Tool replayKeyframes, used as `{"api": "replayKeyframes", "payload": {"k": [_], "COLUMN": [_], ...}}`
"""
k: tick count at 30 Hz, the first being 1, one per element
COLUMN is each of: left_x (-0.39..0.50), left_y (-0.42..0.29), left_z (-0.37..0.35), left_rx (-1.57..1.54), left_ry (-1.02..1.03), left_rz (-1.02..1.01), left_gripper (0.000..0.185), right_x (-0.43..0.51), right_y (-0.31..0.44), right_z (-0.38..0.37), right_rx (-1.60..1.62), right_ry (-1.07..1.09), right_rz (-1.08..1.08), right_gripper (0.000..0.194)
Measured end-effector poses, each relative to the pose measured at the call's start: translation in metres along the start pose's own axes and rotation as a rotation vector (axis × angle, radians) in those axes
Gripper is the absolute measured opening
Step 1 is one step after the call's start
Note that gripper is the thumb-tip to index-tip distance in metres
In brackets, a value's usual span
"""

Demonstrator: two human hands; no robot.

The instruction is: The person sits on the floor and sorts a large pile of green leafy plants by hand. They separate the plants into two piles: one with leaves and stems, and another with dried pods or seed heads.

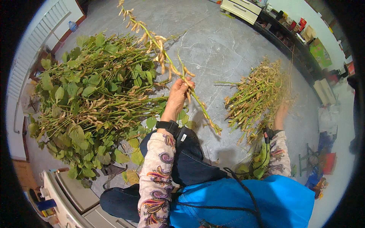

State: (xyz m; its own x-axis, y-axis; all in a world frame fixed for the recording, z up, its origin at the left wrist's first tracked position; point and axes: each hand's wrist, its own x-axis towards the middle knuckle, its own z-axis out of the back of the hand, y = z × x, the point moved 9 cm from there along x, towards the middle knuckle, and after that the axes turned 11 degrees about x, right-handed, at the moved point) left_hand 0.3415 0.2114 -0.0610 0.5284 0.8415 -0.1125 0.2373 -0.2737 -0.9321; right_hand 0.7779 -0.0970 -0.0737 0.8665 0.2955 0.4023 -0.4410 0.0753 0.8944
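Observation:
My left hand (181, 85) grips a long green stalk of soybean pods (156, 42), mostly bare of leaves, which slants from the upper left down to its cut end over the floor. On the left lies a large heap of leafy soybean plants (88, 91) with brown pods. My right hand (281, 109), blurred, is at the right edge of a smaller pile of pod-bearing stalks (251, 97) that show few leaves. Blurred thin stems are around its fingers, which are partly hidden, so whether it holds any of them is unclear.
Grey marbled floor (211, 42) lies between the piles. Fallen leaves (137, 155) are near my knees. A white drawer cabinet (241, 10) and a dark shelf with goods stand at the upper right. A plastic bottle (73, 26) is by the left wall, a white cabinet (74, 191) at the lower left.

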Motion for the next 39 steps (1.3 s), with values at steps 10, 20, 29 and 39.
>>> {"api": "replayKeyframes", "payload": {"k": [10,20,29,39], "left_x": [0.017,0.028,0.042,0.043], "left_y": [-0.056,-0.062,-0.016,-0.012], "left_z": [-0.013,-0.008,0.038,0.036], "left_rx": [-0.074,-0.016,0.008,-0.017], "left_ry": [0.050,-0.199,-0.287,-0.266], "left_rz": [-0.155,-0.320,-0.205,-0.175], "left_gripper": [0.023,0.032,0.030,0.027], "right_x": [-0.020,-0.059,-0.078,-0.067], "right_y": [-0.146,-0.124,-0.116,-0.123], "right_z": [0.091,-0.056,-0.149,-0.122], "right_rx": [-0.580,-0.400,-0.631,-0.346], "right_ry": [-0.110,0.209,0.258,0.135], "right_rz": [-0.196,-0.301,-0.713,-0.799], "right_gripper": [0.025,0.023,0.097,0.076]}}
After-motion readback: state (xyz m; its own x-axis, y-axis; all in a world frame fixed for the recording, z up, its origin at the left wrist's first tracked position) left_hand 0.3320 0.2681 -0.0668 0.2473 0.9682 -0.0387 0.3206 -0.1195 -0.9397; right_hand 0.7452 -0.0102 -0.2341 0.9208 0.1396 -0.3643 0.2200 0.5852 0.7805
